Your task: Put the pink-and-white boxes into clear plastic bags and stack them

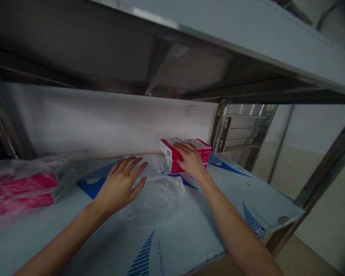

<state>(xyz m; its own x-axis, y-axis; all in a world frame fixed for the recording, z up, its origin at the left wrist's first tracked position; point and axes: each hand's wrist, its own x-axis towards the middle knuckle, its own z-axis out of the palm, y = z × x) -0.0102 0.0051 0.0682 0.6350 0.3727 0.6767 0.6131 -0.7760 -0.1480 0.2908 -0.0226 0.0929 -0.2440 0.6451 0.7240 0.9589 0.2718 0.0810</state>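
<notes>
At the back of the shelf, two pink-and-white cardboard boxes (202,144) appear stacked near the wall. My right hand (189,157) is on the upper box, its fingers across the top and its thumb down the front face. My left hand (122,184) hovers to the left of them, fingers spread, with nothing in it. Between my hands a crumpled clear plastic bag (158,197) lies on the film-covered shelf (195,226). Whether the bag reaches under the boxes I cannot tell.
More pink-and-white boxes (25,188), wrapped in clear plastic, lie at the left. A metal upper shelf (195,73) hangs low overhead. Metal posts (220,124) stand at the shelf's corners, and a white wall (109,122) closes off the back.
</notes>
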